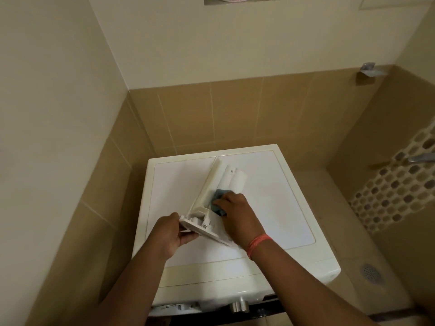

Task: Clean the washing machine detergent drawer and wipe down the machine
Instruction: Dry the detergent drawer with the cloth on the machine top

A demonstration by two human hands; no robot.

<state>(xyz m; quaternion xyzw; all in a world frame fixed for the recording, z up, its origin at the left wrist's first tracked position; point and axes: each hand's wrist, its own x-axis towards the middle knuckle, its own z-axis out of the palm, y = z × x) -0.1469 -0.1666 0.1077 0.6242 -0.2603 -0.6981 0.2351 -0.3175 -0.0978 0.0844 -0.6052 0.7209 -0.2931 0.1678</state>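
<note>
The white detergent drawer lies upside down and slanted on top of the white washing machine. My left hand grips the drawer's front panel at its near end. My right hand holds a blue-green cloth and presses it against the drawer's underside near the front panel. An orange thread band circles my right wrist.
The machine stands in a tiled corner, walls close on the left and behind. A silver control knob shows on its front edge. A floor drain lies to the right. Metal wall fittings and a tap sit on the right.
</note>
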